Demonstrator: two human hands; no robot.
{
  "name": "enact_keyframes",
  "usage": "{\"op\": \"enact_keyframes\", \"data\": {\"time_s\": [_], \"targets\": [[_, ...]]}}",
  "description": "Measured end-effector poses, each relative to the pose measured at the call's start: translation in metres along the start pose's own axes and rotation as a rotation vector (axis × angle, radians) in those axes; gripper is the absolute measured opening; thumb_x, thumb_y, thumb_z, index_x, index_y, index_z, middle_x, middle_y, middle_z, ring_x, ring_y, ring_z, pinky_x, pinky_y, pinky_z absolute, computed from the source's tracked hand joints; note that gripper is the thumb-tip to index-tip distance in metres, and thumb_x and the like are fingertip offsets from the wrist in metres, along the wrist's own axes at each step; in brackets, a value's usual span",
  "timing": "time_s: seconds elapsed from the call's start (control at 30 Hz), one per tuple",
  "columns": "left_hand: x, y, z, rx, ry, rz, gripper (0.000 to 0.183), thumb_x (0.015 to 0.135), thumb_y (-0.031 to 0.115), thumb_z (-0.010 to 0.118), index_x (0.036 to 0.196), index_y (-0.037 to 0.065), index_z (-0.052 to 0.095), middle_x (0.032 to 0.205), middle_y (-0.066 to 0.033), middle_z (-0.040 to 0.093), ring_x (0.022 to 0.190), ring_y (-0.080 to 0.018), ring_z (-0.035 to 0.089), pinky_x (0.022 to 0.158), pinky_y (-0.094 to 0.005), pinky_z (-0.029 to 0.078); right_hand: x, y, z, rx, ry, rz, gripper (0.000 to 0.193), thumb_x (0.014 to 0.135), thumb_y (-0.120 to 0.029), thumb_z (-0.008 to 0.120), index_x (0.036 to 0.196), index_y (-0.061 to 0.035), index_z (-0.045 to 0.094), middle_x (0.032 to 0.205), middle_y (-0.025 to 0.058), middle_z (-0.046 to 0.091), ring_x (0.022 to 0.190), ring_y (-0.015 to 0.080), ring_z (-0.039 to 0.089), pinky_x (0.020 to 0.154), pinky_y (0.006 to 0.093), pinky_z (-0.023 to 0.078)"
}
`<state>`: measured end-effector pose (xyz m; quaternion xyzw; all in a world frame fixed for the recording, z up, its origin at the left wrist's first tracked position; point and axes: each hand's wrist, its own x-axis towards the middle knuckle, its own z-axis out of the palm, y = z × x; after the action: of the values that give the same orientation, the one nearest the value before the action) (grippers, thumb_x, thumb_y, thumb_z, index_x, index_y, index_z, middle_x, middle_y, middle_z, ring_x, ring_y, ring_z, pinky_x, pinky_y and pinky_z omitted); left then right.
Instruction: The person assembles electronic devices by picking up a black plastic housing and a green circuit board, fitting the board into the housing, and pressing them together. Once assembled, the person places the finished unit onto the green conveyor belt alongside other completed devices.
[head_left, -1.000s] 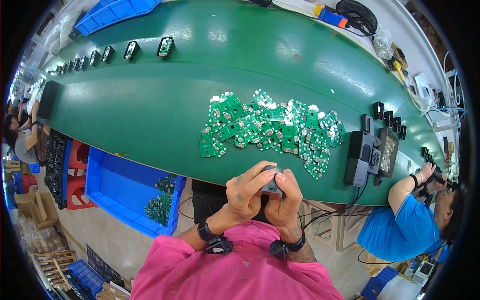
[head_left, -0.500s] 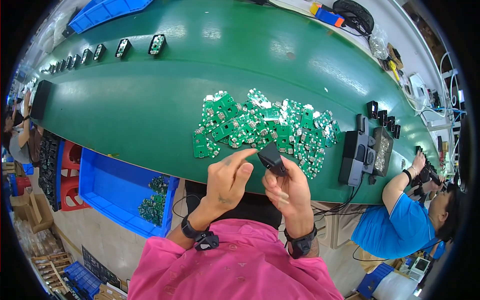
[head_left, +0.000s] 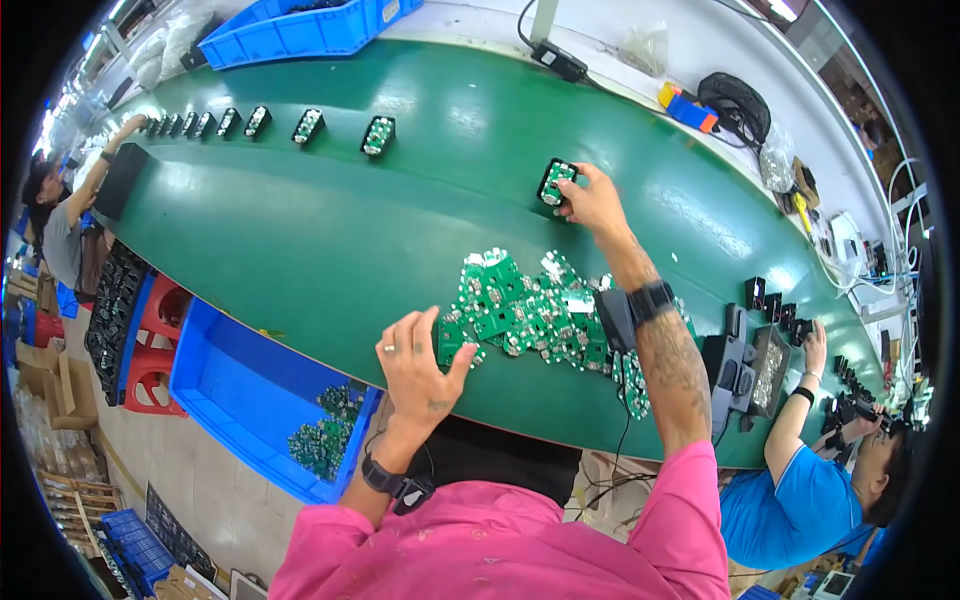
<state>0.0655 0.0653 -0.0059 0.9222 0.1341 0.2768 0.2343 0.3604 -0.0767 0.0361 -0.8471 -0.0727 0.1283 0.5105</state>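
Observation:
Far out over the green table, my right hand [head_left: 592, 200] holds a small black housing [head_left: 545, 194] between thumb and fingers. A green circuit board [head_left: 558, 176] shows in the housing's open top. My left hand [head_left: 422, 372] hovers by the table's near edge, fingers spread and holding nothing. Beside it, a loose pile of green circuit boards [head_left: 497, 305] spreads across the table, partly covered by my right forearm. Farther left stands a row of similar black housings with boards in them, the closest being a filled housing [head_left: 379, 137].
A blue bin [head_left: 270, 425] with some boards sits below the table edge at left. Another blue crate [head_left: 300, 35] stands at the back. A grey device [head_left: 728, 370] and a parts tray [head_left: 765, 368] lie at right. A co-worker in blue [head_left: 800, 490] reaches toward black housings there.
My right hand has carried the black housing from close to my body out to the far part of the table. My left hand has come away from it and spread. The view has shifted.

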Motion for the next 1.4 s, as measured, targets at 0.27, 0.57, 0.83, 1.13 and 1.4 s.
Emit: {"op": "enact_keyframes", "data": {"time_s": [0.27,0.57,0.83,1.13,1.4], "targets": [[0.0,0.0,-0.003,-0.033,-0.019,-0.019,0.057,0.08,0.038,0.074,0.122,0.002,0.059,0.117,-0.0171,0.055,0.112,-0.0354,0.05,0.098,-0.0462,0.038,0.037,-0.028,0.066,0.03,-0.218,0.055,0.032,0.095,-0.012,0.062,0.124,-0.0031,0.056,0.087,0.009,0.07,0.066,0.0136,0.07,0.057,0.0234,0.056],[0.012,0.0,-0.013,-0.01,-0.112,0.054,0.071,0.081,0.05,0.071,0.129,0.001,0.053,0.129,-0.016,0.05,0.124,-0.0363,0.044,0.104,-0.0487,0.032,-0.028,-0.021,0.01,-0.545,0.078,-0.449,0.057,0.092,-0.03,0.065,0.136,0.0019,0.048,0.113,0.022,0.066,0.103,0.0366,0.064,0.093,0.0422,0.049],[0.059,0.059,-0.001,0.012,-0.478,0.576,0.098,0.08,0.074,0.056,0.15,0.009,0.034,0.157,-0.0138,0.029,0.145,-0.0403,0.019,0.112,-0.0672,0.01,-0.216,0.037,-0.057,-0.932,-0.103,-0.389,0.097,0.083,-0.047,0.071,0.152,0.0004,0.022,0.157,0.0213,0.026,0.148,0.0384,0.018,0.113,0.0667,0.015],[0.091,0.058,0.06,0.162,-0.574,0.707,0.073,0.091,0.062,0.051,0.152,0.027,0.034,0.154,-0.0111,0.037,0.142,-0.0403,0.032,0.11,-0.0709,0.016,-0.218,0.079,-0.068,-0.963,0.034,-0.458,0.079,0.083,-0.045,0.069,0.145,-0.0052,0.041,0.152,0.016,0.036,0.144,0.0336,0.029,0.112,0.0656,0.018],[0.105,0.022,0.035,0.256,-0.546,0.651,0.072,0.088,0.061,0.056,0.149,0.026,0.042,0.153,-0.012,0.039,0.141,-0.0397,0.032,0.112,-0.067,0.018,-0.205,0.047,-0.047,-0.888,0.031,-0.485,0.083,0.082,-0.05,0.069,0.148,-0.0086,0.039,0.154,0.0163,0.032,0.144,0.0382,0.026,0.113,0.0679,0.014]]}}
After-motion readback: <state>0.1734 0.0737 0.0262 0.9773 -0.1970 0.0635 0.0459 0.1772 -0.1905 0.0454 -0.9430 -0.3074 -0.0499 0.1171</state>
